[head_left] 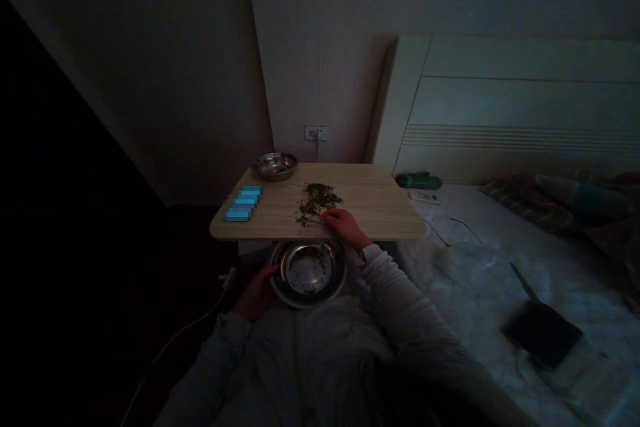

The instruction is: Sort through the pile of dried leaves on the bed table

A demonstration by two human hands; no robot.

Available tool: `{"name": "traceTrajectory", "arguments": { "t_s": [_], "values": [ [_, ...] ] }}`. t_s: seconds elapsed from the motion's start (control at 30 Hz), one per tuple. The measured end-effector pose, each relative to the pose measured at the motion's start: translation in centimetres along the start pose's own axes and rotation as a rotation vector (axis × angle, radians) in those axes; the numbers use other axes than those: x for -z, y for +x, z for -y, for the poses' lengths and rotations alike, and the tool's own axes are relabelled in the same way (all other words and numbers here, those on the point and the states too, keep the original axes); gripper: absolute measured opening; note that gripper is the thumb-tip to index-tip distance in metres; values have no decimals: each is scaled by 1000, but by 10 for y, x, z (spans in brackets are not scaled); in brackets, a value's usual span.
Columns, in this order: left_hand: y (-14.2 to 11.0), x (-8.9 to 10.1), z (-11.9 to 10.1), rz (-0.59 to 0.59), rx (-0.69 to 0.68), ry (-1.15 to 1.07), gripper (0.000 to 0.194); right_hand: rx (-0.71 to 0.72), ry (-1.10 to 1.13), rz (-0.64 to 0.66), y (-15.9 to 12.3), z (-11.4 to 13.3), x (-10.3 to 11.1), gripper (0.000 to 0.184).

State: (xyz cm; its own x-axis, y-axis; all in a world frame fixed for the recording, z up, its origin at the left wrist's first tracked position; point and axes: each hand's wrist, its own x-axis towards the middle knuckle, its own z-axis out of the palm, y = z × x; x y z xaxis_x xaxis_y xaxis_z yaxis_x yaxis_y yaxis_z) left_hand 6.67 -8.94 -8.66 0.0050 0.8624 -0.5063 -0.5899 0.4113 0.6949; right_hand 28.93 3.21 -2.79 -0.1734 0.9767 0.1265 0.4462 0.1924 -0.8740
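A round steel bowl (309,270) sits against my lap, just below the table's front edge, with a few dark bits scattered inside. At its left rim, my left hand (257,290) grips it, thumb over the edge. My right hand (345,225) is on the table near the front edge, its fingers pinched together. Something pale and thin seems to lie at those fingertips, too dim to identify. Just beyond them, small dark green bits (320,197) are spread in a loose pile on the light wooden tabletop (373,203).
A second steel bowl (276,167) stands at the table's back left, with a lit phone (244,203) in front of it. On the bed to the right lie a green bottle (419,180), a remote (424,197) and a dark flat object (543,333). A white cable (175,333) trails at left.
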Motion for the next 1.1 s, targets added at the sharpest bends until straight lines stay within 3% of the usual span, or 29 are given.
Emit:
{"name": "traceTrajectory", "arguments": {
  "t_s": [0.27,0.43,0.63,1.1],
  "values": [
    [0,1,-1,6,3,6,32,-2,126,-105,5,-7,-3,17],
    [0,0,-1,3,7,-8,27,12,78,-173,7,-8,-3,21],
    [-4,-5,-3,-56,39,-25,22,1,21,-164,6,-6,-4,27],
    [-5,-7,-1,-98,36,-51,35,18,3,-188,12,-15,-8,23]
  ]
}}
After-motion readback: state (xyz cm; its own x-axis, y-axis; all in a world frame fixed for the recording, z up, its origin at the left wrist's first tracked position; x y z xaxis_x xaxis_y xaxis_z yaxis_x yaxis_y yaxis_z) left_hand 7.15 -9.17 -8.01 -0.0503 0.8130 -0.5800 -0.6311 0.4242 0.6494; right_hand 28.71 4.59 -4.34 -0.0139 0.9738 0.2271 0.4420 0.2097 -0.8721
